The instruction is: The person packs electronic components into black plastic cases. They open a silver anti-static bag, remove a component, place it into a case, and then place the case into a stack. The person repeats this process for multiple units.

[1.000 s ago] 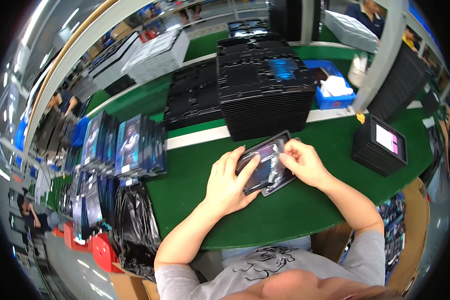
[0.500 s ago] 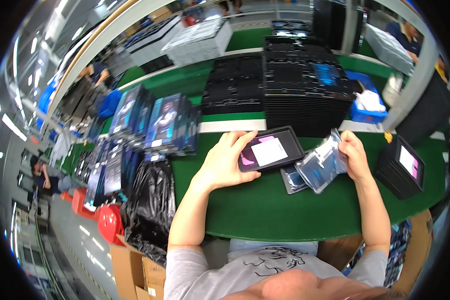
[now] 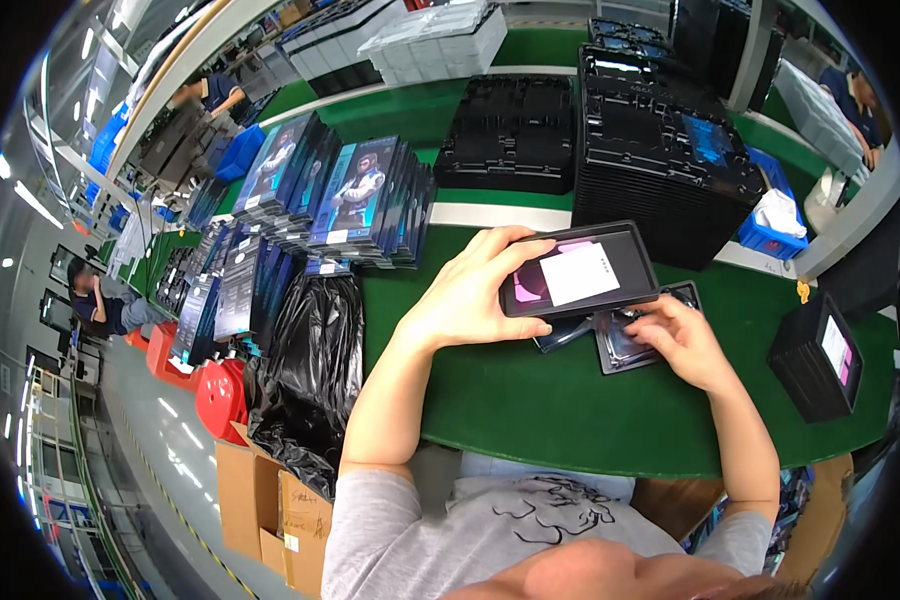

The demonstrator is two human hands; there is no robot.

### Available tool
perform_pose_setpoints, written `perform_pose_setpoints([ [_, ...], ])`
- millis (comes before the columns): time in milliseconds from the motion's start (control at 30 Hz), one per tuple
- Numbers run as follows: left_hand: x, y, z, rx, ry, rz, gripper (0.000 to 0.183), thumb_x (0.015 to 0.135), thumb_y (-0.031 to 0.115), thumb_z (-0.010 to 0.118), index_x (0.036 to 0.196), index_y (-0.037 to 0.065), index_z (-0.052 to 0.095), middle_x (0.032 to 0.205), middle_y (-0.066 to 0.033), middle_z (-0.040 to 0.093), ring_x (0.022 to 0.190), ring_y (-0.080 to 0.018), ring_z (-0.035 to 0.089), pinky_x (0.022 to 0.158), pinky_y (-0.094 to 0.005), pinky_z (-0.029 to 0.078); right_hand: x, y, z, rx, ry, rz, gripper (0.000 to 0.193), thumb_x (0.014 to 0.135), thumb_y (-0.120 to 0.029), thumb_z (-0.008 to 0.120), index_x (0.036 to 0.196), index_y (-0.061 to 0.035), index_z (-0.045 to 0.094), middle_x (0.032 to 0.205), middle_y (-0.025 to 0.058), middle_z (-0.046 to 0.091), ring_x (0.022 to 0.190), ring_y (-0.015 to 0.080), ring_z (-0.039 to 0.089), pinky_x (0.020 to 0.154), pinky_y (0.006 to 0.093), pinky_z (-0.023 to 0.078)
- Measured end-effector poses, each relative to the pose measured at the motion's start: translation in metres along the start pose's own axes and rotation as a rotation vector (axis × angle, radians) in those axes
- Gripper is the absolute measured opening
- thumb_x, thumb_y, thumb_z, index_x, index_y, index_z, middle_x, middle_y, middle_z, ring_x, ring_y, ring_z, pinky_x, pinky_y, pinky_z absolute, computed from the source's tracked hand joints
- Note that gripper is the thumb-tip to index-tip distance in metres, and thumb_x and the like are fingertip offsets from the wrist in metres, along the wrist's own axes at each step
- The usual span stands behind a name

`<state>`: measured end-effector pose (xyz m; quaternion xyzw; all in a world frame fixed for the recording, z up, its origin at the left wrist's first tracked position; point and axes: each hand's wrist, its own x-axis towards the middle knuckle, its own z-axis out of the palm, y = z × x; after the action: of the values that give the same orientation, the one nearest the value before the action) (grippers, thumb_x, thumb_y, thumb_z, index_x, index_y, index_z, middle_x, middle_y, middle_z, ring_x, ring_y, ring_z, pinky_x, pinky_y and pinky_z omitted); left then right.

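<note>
Holding the black box (image 3: 634, 258) by its left end in the left hand (image 3: 470, 293), over the bench (image 3: 530, 410), pinching it between far-side fingers and near-side thumb. Touching the dark tray (image 3: 622, 353), at the box's near right, with the right hand (image 3: 688, 345), with fingers bent; cannot tell whether pinching.

Surface (image 3: 550, 425), toward far edge: one open black box (image 3: 638, 262), one clear-topped tray (image 3: 620, 352), one dark flat packet (image 3: 560, 337), partly covered. Near right edge: one stack of nested black boxes (image 3: 805, 365). Left edge: one black plastic bag (image 3: 315, 340). Far-left corner: two piles of printed boxes (image 3: 355, 200) plain, perhaps two more, overlapping. Past far edge: one blue bin (image 3: 765, 238).
</note>
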<state>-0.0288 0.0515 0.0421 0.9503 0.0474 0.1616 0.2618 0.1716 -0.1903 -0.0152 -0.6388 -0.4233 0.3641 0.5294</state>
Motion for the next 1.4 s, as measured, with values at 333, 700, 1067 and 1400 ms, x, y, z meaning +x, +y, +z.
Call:
perform_pose_setpoints([
  [333, 0.002, 0.002, 0.025, -0.028, -0.100, 0.090, 0.087, 0.059, 0.035, 0.088, 0.135, 0.014, 0.053, 0.137, -0.0153, 0.048, 0.125, -0.0357, 0.048, 0.101, -0.0441, 0.044, -0.013, -0.012, -0.024, -0.933, 0.302, -0.032, 0.036, 0.076, -0.008, 0.076, 0.104, -0.0022, 0.056, 0.093, 0.0107, 0.057, 0.082, 0.0288, 0.061, 0.071, 0.0394, 0.050],
  [700, 0.003, 0.001, 0.030, -0.040, -0.104, 0.139, 0.086, 0.057, 0.033, 0.089, 0.134, 0.015, 0.054, 0.137, -0.0161, 0.047, 0.123, -0.0360, 0.048, 0.100, -0.0445, 0.045, -0.011, -0.003, -0.032, -1.063, 0.346, 0.076, 0.031, 0.077, -0.007, 0.072, 0.102, -0.0019, 0.055, 0.082, 0.0139, 0.062, 0.074, 0.0339, 0.063, 0.068, 0.0433, 0.051],
  [1067, 0.002, 0.002, 0.035, -0.035, -0.095, 0.158, 0.085, 0.056, 0.031, 0.090, 0.132, 0.015, 0.055, 0.137, -0.0164, 0.047, 0.121, -0.0363, 0.049, 0.099, -0.0445, 0.045, -0.014, -0.009, -0.041, -1.180, 0.352, 0.176, 0.021, 0.079, -0.013, 0.070, 0.093, -0.0036, 0.059, 0.080, 0.0152, 0.067, 0.077, 0.0357, 0.066, 0.067, 0.0454, 0.051],
  [1400, 0.002, 0.001, 0.034, -0.037, -0.070, 0.159, 0.084, 0.056, 0.030, 0.090, 0.131, 0.015, 0.056, 0.138, -0.0163, 0.046, 0.123, -0.0365, 0.048, 0.099, -0.0450, 0.045, -0.007, -0.014, -0.052, -0.967, 0.441, 0.170, 0.016, 0.084, -0.014, 0.066, 0.076, -0.0017, 0.060, 0.074, 0.0093, 0.060, 0.065, 0.0227, 0.059, 0.060, 0.0353, 0.045],
])
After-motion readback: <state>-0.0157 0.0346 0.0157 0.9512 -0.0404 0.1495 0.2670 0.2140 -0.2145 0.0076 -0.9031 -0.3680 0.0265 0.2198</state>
